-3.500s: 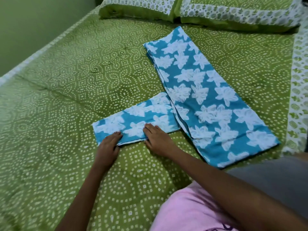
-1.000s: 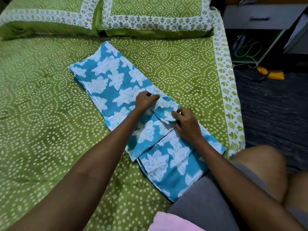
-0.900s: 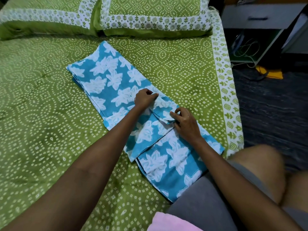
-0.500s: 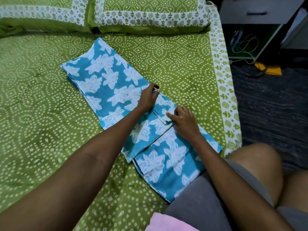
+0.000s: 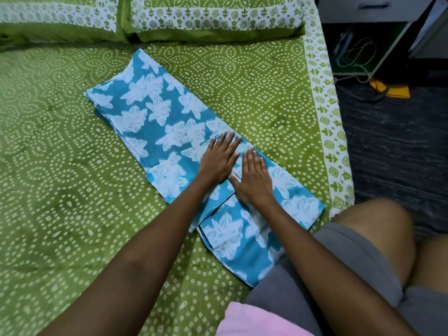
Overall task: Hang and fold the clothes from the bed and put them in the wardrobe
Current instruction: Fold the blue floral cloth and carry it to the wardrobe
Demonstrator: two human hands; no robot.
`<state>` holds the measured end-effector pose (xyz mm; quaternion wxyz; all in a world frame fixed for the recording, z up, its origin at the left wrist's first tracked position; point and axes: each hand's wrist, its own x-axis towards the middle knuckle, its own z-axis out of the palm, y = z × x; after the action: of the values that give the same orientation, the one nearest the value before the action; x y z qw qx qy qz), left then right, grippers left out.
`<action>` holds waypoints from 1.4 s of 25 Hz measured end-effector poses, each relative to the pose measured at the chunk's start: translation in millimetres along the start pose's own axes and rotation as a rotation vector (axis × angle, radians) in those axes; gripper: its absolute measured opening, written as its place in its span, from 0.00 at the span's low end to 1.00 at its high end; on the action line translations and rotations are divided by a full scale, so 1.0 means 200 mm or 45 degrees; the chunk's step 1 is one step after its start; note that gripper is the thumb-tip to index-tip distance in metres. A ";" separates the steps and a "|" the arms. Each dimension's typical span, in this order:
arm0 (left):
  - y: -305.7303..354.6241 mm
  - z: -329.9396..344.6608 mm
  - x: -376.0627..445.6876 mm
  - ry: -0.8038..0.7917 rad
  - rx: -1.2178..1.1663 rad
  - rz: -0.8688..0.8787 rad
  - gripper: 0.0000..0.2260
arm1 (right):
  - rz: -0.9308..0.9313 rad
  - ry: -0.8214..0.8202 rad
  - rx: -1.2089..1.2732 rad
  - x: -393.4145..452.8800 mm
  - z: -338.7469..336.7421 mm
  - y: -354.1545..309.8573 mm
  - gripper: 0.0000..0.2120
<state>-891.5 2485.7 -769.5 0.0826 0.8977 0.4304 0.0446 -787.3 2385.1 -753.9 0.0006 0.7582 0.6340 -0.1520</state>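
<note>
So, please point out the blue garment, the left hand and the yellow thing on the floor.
blue garment (image 5: 155, 110): head view, on its flat far part.
left hand (image 5: 219, 158): head view, on its back.
yellow thing (image 5: 395, 89): head view, on its top surface.

No legible text, label, brand, number or sign appears on any visible surface. The printed fabrics carry ornamental patterns only.

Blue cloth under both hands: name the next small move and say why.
Probably fold the far end toward the body. Both hands, left and right, lie flat on the folded-in flap, and the blue cloth is a long strip on the bed.
</note>
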 end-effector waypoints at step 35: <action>0.21 -0.35 -0.75 0.861 -1.556 -1.151 0.07 | -0.105 -0.050 1.360 0.27 -0.58 0.16 0.09</action>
<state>-963.8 2350.1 -695.2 0.4315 0.3736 0.6511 0.5004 -722.4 2452.8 -661.6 -0.3795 0.6245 0.4973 -0.4676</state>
